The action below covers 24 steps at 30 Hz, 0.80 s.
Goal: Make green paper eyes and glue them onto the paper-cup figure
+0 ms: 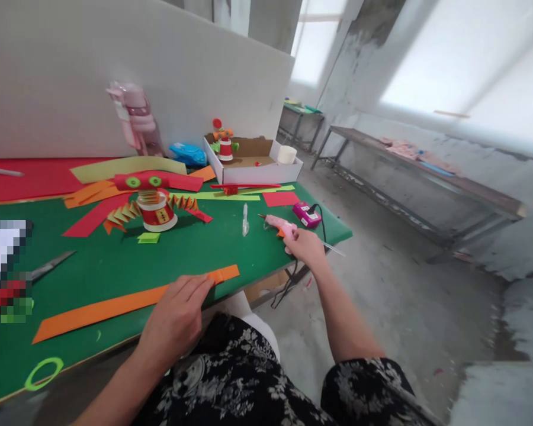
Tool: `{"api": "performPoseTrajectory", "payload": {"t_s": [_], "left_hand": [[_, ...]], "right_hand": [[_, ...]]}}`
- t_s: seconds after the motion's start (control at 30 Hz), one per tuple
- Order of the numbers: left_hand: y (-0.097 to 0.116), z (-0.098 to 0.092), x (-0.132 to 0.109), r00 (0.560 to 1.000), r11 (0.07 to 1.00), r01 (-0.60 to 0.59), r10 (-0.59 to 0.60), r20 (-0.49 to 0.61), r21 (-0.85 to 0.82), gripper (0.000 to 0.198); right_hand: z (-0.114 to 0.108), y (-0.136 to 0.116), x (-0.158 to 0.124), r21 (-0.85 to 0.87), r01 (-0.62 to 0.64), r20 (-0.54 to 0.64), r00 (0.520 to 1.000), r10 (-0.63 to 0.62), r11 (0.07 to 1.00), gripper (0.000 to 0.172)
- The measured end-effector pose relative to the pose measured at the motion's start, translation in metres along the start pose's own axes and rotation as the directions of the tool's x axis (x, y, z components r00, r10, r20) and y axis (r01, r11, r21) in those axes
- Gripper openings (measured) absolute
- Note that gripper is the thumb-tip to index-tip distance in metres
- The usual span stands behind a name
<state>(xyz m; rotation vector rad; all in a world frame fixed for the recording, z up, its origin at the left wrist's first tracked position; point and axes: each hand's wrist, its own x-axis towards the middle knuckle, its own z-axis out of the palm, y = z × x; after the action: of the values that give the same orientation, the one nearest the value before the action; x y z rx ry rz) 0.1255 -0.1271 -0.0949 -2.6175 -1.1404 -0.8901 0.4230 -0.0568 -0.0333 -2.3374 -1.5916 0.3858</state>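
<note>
My left hand (pixel 177 310) lies flat across a long orange paper strip (pixel 102 309) near the front edge of the green table (pixel 195 251). The strip's right end shows past the fingertips and looks folded or layered. To the right, my right hand (pixel 305 244) has its fingers closed round a pink glue gun (pixel 281 225), whose tip points left. A clear stick pokes out behind the gun. Beyond my left hand stands a paper figure (pixel 159 207) with a cup body, pleated orange arms and green ring eyes.
Scissors (pixel 53 265) and a green ring (pixel 44 373) lie at the left. A clear pen (pixel 245 220) and purple power block (pixel 307 214) flank the glue gun. Behind are paper strips and a white box (pixel 257 173) holding a smaller figure and a tape roll.
</note>
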Motion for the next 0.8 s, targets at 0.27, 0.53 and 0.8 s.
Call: {"api": "performPoseTrajectory", "payload": {"t_s": [0.27,0.53,0.8], "left_hand": [[0.003,0.002,0.000,0.999,0.999,0.037,-0.037,-0.024,-0.004,0.043],[0.003,0.006,-0.001,0.996,0.996,0.086,-0.087,-0.020,-0.031,0.044],[0.003,0.002,0.001,0.998,0.996,0.064,-0.066,-0.017,-0.068,0.043]], "right_hand": [[0.000,0.020,-0.036,0.900,0.034,-0.039,0.999,0.003,0.435,0.034],[-0.007,0.001,-0.080,0.891,-0.087,0.240,0.923,-0.300,0.446,0.046],[-0.017,-0.018,-0.089,0.375,0.475,0.095,0.835,-0.542,0.796,0.023]]}}
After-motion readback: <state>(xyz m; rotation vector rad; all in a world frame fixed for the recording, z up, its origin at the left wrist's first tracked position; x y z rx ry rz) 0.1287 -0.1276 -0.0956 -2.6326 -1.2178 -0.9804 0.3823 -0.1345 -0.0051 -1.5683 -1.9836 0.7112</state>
